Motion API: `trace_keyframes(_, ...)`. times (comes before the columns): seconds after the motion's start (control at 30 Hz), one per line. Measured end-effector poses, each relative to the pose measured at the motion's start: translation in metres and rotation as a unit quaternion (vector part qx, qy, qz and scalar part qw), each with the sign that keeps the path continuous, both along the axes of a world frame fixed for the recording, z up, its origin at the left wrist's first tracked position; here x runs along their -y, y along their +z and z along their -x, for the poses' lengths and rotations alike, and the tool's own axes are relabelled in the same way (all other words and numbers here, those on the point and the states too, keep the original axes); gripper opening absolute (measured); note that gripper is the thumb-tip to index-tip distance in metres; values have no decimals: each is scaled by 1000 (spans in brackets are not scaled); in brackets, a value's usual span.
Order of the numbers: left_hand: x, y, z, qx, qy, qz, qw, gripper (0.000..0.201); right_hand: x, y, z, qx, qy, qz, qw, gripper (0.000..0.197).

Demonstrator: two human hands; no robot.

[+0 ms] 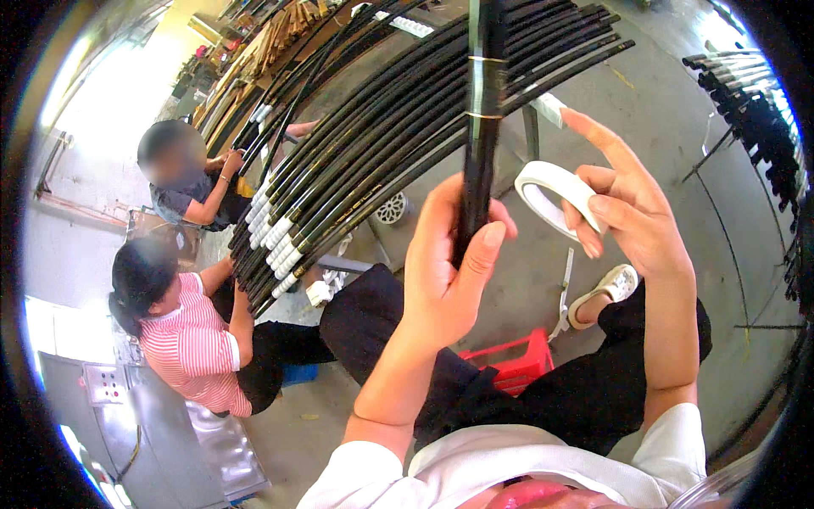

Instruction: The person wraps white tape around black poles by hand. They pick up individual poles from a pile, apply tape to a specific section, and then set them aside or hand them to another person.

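Observation:
My left hand [449, 263] is closed round a glossy black pole [485, 110] with thin gold rings, held upright in front of me. In my right hand [644, 208], a roll of white tape [555, 193] is gripped between the thumb and the lower fingers. The index finger is stretched out, and a short white strip of tape [549, 110] sits at its tip, just right of the pole. Beyond my left hand, many similar black poles [373, 153] lie side by side in a slanted row, with white wrapped bands [275, 233] near their lower left ends.
A person in a striped shirt [191, 327] sits at the left, hands at the pole ends. Another person [199, 182] works farther back. A red plastic stool [521, 360] stands below my hands. More dark poles [746, 110] are stacked at the far right. A tape strip [565, 288] hangs near my shoe.

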State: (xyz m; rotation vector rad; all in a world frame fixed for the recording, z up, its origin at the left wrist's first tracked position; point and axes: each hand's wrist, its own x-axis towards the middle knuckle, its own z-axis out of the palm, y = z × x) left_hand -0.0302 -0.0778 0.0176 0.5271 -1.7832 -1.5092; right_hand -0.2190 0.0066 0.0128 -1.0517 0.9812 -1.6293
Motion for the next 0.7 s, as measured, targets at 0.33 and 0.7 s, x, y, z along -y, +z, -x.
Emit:
trace_keyframes(0.33, -7, 11, 6, 43, 97, 243, 964, 50, -19, 14, -24, -174, -63, 29, 982, 71)
trace_keyframes(0.7, -11, 18, -1, 114, 87, 238, 961, 18, -22, 10, -40, -263, -116, 49, 957, 45)
